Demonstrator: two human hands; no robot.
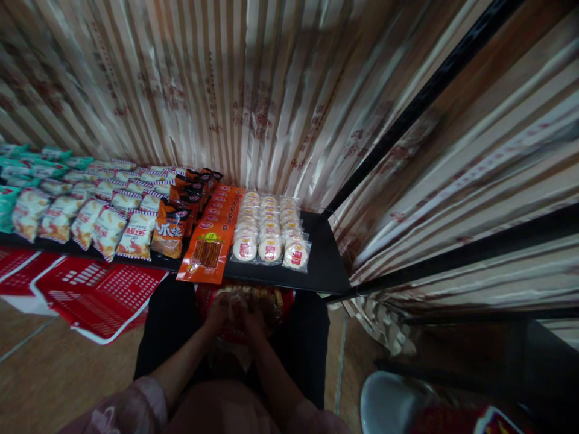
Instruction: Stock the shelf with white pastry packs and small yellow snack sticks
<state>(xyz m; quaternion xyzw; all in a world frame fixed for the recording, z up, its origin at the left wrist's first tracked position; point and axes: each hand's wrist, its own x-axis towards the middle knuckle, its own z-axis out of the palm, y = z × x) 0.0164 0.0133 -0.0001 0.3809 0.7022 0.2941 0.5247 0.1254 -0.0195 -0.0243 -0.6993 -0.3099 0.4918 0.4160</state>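
Note:
Both hands meet low in front of me, over a red container (209, 294) between my knees, partly under the shelf edge. My left hand (218, 310) and my right hand (254, 318) have their fingers closed together on a small clear plastic packet (236, 304). Dim light and blur hide what is in the packet. Beside my right hand, pale wrapped snacks (270, 298) lie in the container. Just above my hands, a flat orange snack packet (205, 244) overhangs the front edge of the black shelf (319, 256).
On the shelf stand rows of round white wrapped cakes (270, 246), orange-and-black snack bags (169, 232), white snack bags (136, 235) and green bags (6, 208). Red shopping baskets (94, 295) are at lower left. Black frame bars (407, 111) and pleated curtains (280, 90) surround the shelf.

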